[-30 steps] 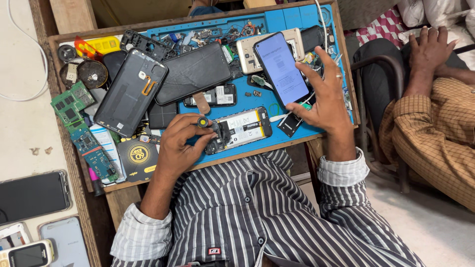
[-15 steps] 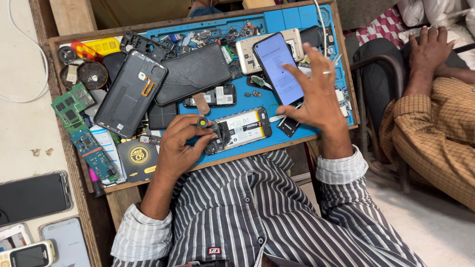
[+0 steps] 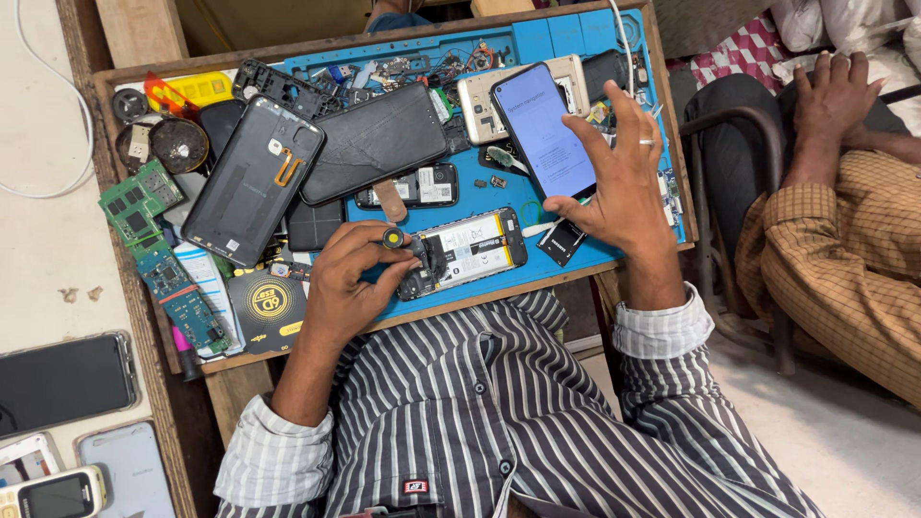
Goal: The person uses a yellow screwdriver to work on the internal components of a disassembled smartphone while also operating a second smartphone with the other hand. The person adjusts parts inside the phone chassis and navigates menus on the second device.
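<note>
1. Left hand (image 3: 350, 283): fingers curled shut around a small screwdriver (image 3: 395, 237), forearm angled up from the lap, resting at the near edge of the blue mat (image 3: 576, 259).
2. The screwdriver tip meets the left end of the opened phone (image 3: 465, 252) on the mat.
3. Right hand (image 3: 619, 187): raised above the mat's right side, gripping a lit smartphone (image 3: 542, 129), thumb across its lower screen.

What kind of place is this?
Most likely a phone repair bench: an opened phone lies on a blue work mat, with green circuit boards and a loose back cover beside it.
</note>
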